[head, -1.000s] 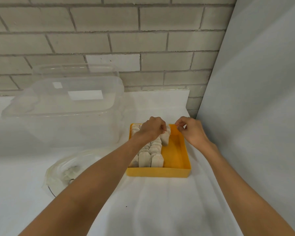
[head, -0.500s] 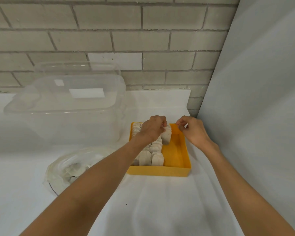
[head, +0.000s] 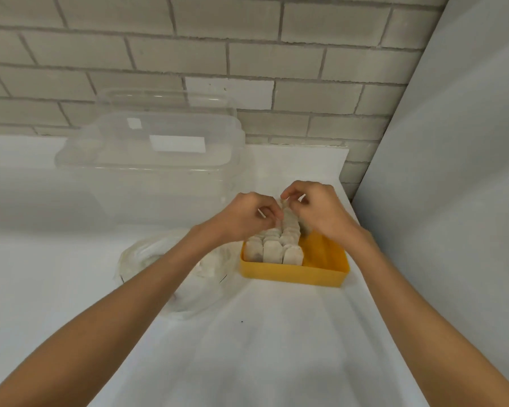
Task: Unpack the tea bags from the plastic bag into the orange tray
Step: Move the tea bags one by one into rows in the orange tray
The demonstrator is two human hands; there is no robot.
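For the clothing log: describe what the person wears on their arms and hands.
Nothing is worn. The left forearm and right forearm are bare to the frame's edge, with no sleeve in view. The left hand and right hand are ungloved. No watch, bracelet or ring shows on the parts visible.

Orange tray [head: 294,274]: rectangular, lying flat. Tea bags [head: 272,251] — pale, standing on edge in rows — fill its left part. Plastic bag [head: 159,259]: clear, crumpled, just left of it.
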